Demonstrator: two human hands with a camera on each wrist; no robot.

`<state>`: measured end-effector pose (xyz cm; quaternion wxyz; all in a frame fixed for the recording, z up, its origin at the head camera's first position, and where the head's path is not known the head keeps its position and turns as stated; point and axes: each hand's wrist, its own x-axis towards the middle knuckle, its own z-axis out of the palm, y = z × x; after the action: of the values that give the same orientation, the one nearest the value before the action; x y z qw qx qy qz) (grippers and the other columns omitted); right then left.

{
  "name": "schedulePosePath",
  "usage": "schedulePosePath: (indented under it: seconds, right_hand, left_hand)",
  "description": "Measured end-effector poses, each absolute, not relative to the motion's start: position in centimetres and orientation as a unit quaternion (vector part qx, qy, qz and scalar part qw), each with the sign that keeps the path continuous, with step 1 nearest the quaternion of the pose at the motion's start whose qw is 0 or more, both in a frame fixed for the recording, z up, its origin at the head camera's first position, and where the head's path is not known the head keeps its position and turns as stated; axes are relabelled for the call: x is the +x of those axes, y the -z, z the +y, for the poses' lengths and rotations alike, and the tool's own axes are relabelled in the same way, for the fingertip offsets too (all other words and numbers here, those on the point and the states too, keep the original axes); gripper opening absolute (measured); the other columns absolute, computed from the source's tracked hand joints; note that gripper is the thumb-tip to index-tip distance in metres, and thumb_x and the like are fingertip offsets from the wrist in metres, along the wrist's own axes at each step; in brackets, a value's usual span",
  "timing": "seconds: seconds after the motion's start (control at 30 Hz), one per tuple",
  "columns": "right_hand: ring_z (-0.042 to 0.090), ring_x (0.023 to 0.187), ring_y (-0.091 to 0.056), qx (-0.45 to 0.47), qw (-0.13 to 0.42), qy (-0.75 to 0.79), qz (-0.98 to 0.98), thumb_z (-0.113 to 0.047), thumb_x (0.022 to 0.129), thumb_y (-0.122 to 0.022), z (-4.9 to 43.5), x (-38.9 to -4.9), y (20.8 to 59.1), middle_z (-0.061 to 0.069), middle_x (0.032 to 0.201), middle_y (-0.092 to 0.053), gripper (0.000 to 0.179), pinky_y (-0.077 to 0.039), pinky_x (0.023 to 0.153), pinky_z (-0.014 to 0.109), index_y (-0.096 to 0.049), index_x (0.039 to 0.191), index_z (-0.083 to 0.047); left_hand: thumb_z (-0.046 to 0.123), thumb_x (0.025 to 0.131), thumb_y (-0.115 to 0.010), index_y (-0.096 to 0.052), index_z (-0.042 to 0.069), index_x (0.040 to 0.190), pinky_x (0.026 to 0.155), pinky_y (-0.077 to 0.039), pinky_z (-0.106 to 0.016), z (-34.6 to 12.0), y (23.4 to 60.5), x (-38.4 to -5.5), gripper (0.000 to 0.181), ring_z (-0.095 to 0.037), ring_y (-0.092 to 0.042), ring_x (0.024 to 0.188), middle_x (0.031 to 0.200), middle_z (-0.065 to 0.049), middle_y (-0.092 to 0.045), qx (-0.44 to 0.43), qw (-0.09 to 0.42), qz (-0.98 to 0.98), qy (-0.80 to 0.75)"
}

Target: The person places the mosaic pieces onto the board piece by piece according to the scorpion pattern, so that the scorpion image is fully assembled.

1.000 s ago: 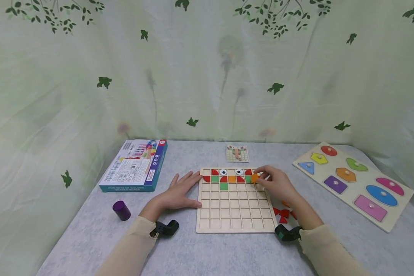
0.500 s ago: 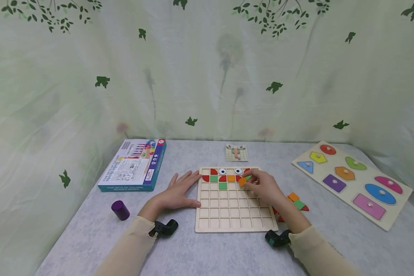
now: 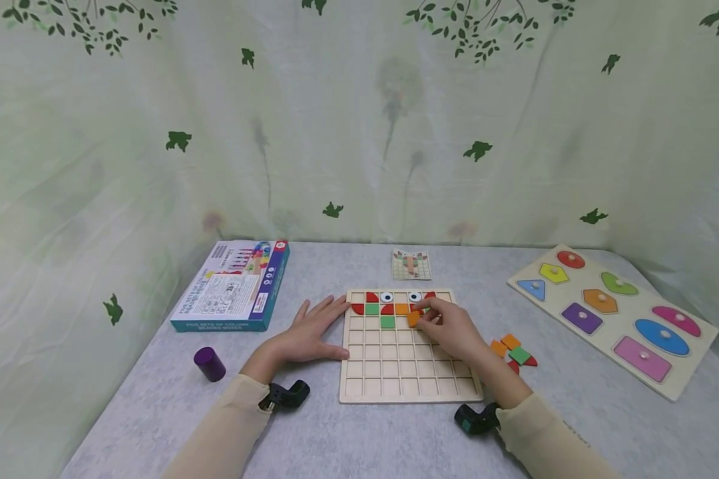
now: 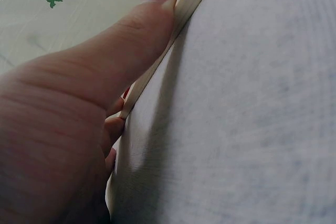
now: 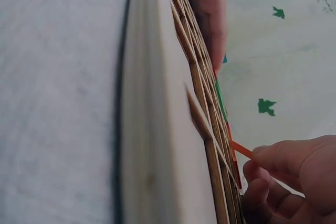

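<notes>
A wooden grid board [image 3: 395, 369] lies on the table, its top two rows partly filled with red, green and orange pieces and two eye tiles. One green tile [image 3: 387, 322] sits in the third row. My right hand [image 3: 454, 329] pinches an orange square tile [image 3: 414, 320] between thumb and fingers, over the third row. In the right wrist view that tile is tilted, one edge right at the grid. My left hand [image 3: 311, 332] rests at the board's left edge with fingers spread, the thumb touching its side. The right hand hides some upper right cells.
Loose orange, green and red pieces [image 3: 519, 355] lie right of the board, partly behind my forearm. A small pattern card [image 3: 411, 265] lies beyond the board. A shape puzzle [image 3: 617, 319] is at right; a box [image 3: 230, 286] and purple cylinder [image 3: 210, 364] are at left.
My right hand has moved left across the board with the orange tile, from the second row's right end to the third row. The left hand has stayed in place.
</notes>
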<state>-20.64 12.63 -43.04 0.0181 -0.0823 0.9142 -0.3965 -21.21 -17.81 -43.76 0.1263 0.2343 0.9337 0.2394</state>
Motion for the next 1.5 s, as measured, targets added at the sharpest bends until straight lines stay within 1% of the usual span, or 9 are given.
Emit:
schedulePosePath:
  seconds: [0.23,0.4,0.63,0.93,1.1,1.33,1.5]
  right_hand:
    - [0.016,0.071,-0.054,-0.070,0.025,0.371,0.926,-0.016,0.093,-0.069,12.42,-20.65,43.22,0.002,0.095,-0.068,0.027,-0.045,0.063,0.026,-0.070,0.120,-0.017]
    - [0.016,0.070,-0.053,-0.069,0.036,0.387,0.919,-0.017,0.093,-0.069,12.35,-20.66,43.35,0.002,0.098,-0.068,0.030,-0.045,0.061,0.026,-0.070,0.123,-0.016]
    - [0.016,0.065,-0.049,-0.090,0.049,0.393,0.914,-0.018,0.094,-0.068,12.43,-20.63,43.54,0.000,0.096,-0.064,0.035,-0.038,0.055,0.025,-0.067,0.128,-0.015]
    - [0.015,0.072,-0.050,-0.130,0.053,0.373,0.917,-0.017,0.092,-0.070,12.52,-20.49,43.35,-0.003,0.097,-0.064,0.038,-0.041,0.063,0.027,-0.067,0.130,-0.014]
    - [0.015,0.071,-0.050,-0.127,0.054,0.380,0.915,-0.017,0.093,-0.069,12.65,-20.49,43.35,-0.003,0.098,-0.065,0.035,-0.041,0.063,0.027,-0.068,0.128,-0.015]
    - [0.016,0.075,-0.050,-0.131,0.056,0.399,0.906,-0.016,0.094,-0.069,12.93,-20.39,43.25,-0.003,0.104,-0.070,0.027,-0.042,0.063,0.026,-0.072,0.120,-0.018]
    - [0.016,0.073,-0.050,-0.149,0.061,0.398,0.903,-0.016,0.094,-0.068,13.17,-20.28,43.17,-0.002,0.107,-0.070,0.026,-0.042,0.061,0.025,-0.072,0.120,-0.018]
  left_hand:
    - [0.057,0.082,-0.074,-0.025,0.019,0.160,0.123,0.010,-0.062,-17.81,43.69,-21.15,0.100,-0.029,-0.003,0.158,0.170,0.000,-0.017,0.240,0.120,0.932,-0.245]
    - [0.056,0.082,-0.075,-0.026,0.017,0.160,0.122,0.010,-0.063,-17.76,43.65,-21.07,0.100,-0.031,-0.004,0.158,0.169,-0.001,-0.018,0.242,0.117,0.930,-0.250]
    - [0.056,0.081,-0.076,-0.026,0.017,0.159,0.122,0.010,-0.063,-17.71,43.62,-21.03,0.100,-0.030,-0.004,0.158,0.169,-0.001,-0.018,0.238,0.116,0.932,-0.248]
    - [0.057,0.081,-0.075,-0.026,0.018,0.160,0.123,0.011,-0.062,-17.79,43.73,-21.12,0.100,-0.029,-0.003,0.158,0.169,0.000,-0.017,0.237,0.119,0.931,-0.249]
    - [0.058,0.081,-0.075,-0.026,0.019,0.160,0.123,0.010,-0.062,-17.74,43.79,-21.14,0.100,-0.029,-0.003,0.158,0.170,0.000,-0.016,0.238,0.121,0.931,-0.249]
    - [0.057,0.081,-0.075,-0.026,0.019,0.160,0.123,0.011,-0.062,-17.68,43.78,-21.18,0.100,-0.029,-0.003,0.158,0.169,0.000,-0.017,0.235,0.119,0.932,-0.247]
    - [0.058,0.080,-0.075,-0.026,0.019,0.160,0.123,0.010,-0.062,-17.73,43.92,-21.26,0.101,-0.029,-0.003,0.158,0.169,0.000,-0.018,0.234,0.118,0.933,-0.247]
